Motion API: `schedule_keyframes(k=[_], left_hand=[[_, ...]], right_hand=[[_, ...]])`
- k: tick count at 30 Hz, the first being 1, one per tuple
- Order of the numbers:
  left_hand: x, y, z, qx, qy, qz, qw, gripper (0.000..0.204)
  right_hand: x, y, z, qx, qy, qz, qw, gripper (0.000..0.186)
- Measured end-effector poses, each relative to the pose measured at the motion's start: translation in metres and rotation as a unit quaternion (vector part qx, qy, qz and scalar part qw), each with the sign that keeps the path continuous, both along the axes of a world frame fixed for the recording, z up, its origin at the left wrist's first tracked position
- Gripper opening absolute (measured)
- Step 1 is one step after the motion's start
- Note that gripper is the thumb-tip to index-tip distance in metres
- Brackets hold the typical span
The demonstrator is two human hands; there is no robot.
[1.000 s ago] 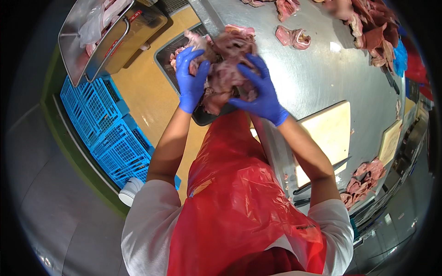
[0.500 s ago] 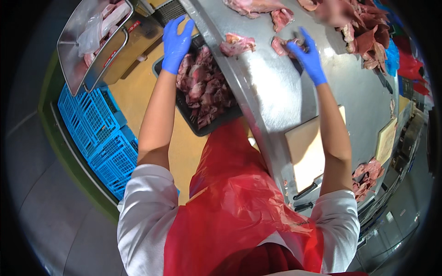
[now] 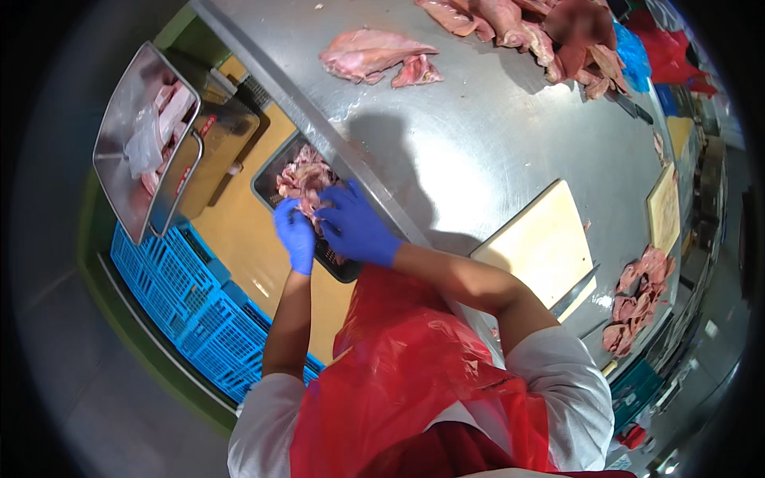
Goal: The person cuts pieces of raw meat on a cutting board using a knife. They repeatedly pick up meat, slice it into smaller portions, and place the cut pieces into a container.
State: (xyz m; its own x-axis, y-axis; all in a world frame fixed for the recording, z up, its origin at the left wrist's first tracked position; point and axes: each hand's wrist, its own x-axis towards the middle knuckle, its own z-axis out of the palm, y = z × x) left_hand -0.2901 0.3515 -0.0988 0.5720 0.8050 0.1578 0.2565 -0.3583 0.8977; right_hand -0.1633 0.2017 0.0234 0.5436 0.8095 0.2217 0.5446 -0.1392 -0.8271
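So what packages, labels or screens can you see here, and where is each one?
Plastic bag: clear, crumpled, lying in the steel tray at upper left.
Label: small red strip on the brown box beside that tray; too small to make out.
No screens or signs show.

My steel bench [image 3: 494, 143] carries pale meat cuts [image 3: 374, 57] at its far side, a heap of darker pieces [image 3: 558, 32] beyond, two cutting boards [image 3: 546, 243] [image 3: 664, 209], and more meat [image 3: 637, 295] near its right edge
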Motion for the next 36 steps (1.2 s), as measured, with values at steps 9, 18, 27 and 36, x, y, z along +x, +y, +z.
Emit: schedule_keyframes(k=[9,18,27,36], left_hand=[[0.318,0.039,0.128,0.417,0.223,-0.245,0.846,0.046],[0.226,0.053,0.158,-0.269,-0.057,-0.126,0.953,0.026],[0.174,-0.126,0.203,-0.726,-0.304,-0.233,0.571,0.058],[0.19,-0.38,0.102,-0.593,-0.015,-0.51,0.623,0.049]], right_hand=[[0.24,-0.024,-0.006,-0.078,-0.207,-0.154,0.963,0.033],[0.06,-0.002,0.017,0.052,-0.015,-0.042,0.998,0.014],[0.016,-0.111,0.003,-0.131,-0.017,-0.055,0.99,0.018],[-0.115,-0.455,0.055,-0.371,-0.021,-0.579,0.726,0.05]])
